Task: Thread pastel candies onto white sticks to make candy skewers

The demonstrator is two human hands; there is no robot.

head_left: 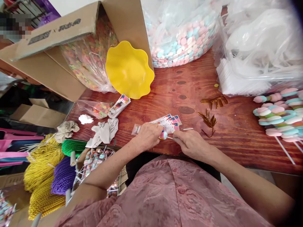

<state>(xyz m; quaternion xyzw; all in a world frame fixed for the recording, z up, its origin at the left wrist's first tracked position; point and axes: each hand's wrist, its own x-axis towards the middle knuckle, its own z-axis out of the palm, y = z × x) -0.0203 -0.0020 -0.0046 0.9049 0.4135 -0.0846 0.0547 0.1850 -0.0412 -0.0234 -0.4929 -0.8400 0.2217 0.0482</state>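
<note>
My left hand (149,136) is closed around a candy skewer (163,135) at the table's front edge; only its pale blue, multicoloured end shows. From that end a white stick (169,137) runs to my right hand (190,143), whose thumb and fingers pinch it. Just behind both hands lie printed clear wrappers (167,121) with pink, red and blue marks. A loose white stick (188,128) rests on the table behind my right hand. Further right are gold twist ties (208,119). Most of the skewer is hidden by my left fingers.
Finished marshmallow skewers (281,115) lie at right, before a plastic box of white bags (246,77). A yellow scalloped bowl (130,69) leans by a cardboard box (63,34). A bag of marshmallows (180,44) stands behind. Gloves (104,130) and a card stack (119,106) are left.
</note>
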